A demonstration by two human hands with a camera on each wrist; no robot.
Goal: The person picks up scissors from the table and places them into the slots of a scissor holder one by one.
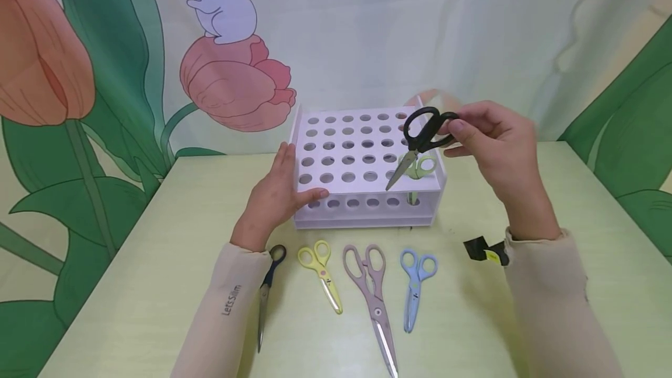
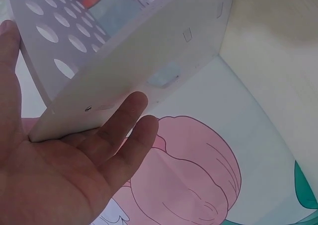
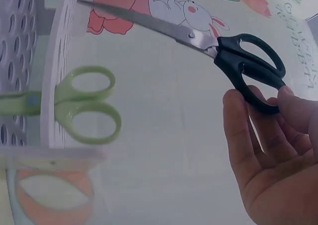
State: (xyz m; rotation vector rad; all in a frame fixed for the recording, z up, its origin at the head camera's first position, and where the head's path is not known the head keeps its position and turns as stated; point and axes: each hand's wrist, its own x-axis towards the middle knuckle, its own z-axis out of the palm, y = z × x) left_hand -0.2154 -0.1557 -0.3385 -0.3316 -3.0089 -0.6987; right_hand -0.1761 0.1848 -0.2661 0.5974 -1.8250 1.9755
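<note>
My right hand (image 1: pixel 501 144) pinches one handle loop of black-handled scissors (image 1: pixel 429 132) between thumb and fingers. The blades point down and left over the front right of a white rack (image 1: pixel 358 152) with rows of round holes. Green scissors (image 1: pixel 417 172) stand in the rack's front right corner hole, their loops above the top board; the right wrist view also shows these green scissors (image 3: pixel 63 101). At the rack's left side rests my left hand (image 1: pixel 273 197), fingers extended along the outer side panel (image 2: pixel 164 51) and thumb on the front top edge.
In front of the rack lie dark-handled scissors (image 1: pixel 269 276), partly beside my left sleeve, then yellow scissors (image 1: pixel 322 273), large mauve scissors (image 1: pixel 377 302) and blue scissors (image 1: pixel 415 284). A black object (image 1: pixel 476 248) shows by my right cuff. Behind the table hangs a printed curtain (image 1: pixel 367 28).
</note>
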